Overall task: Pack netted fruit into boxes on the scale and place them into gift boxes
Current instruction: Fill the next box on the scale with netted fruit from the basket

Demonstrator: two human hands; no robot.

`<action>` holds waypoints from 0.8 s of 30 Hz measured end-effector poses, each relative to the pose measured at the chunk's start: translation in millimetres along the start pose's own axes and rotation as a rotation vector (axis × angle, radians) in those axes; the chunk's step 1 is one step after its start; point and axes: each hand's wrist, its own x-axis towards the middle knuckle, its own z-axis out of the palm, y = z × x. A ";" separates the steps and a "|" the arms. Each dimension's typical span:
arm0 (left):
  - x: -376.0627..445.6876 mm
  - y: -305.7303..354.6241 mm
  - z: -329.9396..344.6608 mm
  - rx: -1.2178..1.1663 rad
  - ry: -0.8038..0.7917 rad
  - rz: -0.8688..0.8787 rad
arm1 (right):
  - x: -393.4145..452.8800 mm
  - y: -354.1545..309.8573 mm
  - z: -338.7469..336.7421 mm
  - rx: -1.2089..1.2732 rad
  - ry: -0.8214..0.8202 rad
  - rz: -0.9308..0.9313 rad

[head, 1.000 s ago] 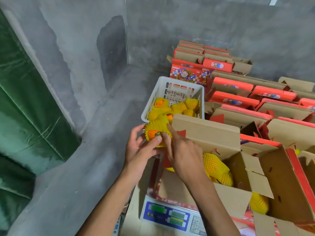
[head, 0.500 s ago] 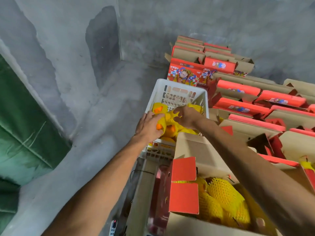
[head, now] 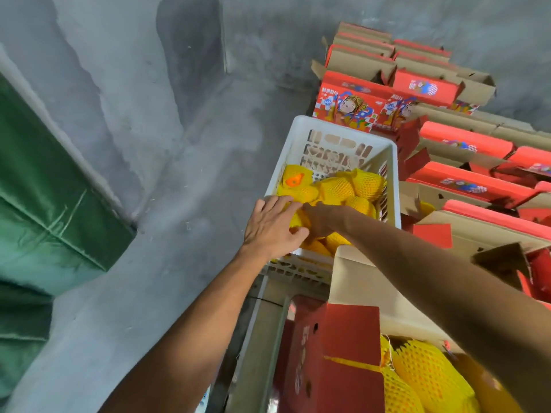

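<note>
A white plastic basket [head: 343, 129] holds several fruit in yellow foam nets [head: 343, 187]. Both my hands are inside its near end. My left hand [head: 272, 226] lies over a netted fruit [head: 298, 219], with the thumb curled under it. My right hand [head: 322, 217] is curled down into the pile beside it, gripping a netted fruit; its fingertips are hidden. At the bottom right stands an open red-and-brown cardboard box [head: 348, 332] with more netted fruit [head: 423, 374] in it. The scale is hidden under this box.
Rows of open red gift boxes [head: 465, 180] fill the right side and the back. A printed red box [head: 351, 105] stands just behind the basket. Grey concrete floor and wall lie to the left, with a green tarpaulin [head: 44, 189] at the far left.
Both hands left the open box with a netted fruit, reached forward into the basket, and have since drawn back to its near end. The view has tilted down and forward.
</note>
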 end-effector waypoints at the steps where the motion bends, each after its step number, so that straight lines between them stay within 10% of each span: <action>1: 0.1 0.1 -1.0 -0.016 0.006 -0.007 | 0.3 0.4 -0.1 -0.003 0.035 -0.007; 24: -125.3 122.9 -137.2 -0.736 0.131 0.140 | -299.9 12.0 41.6 1.157 0.881 -0.117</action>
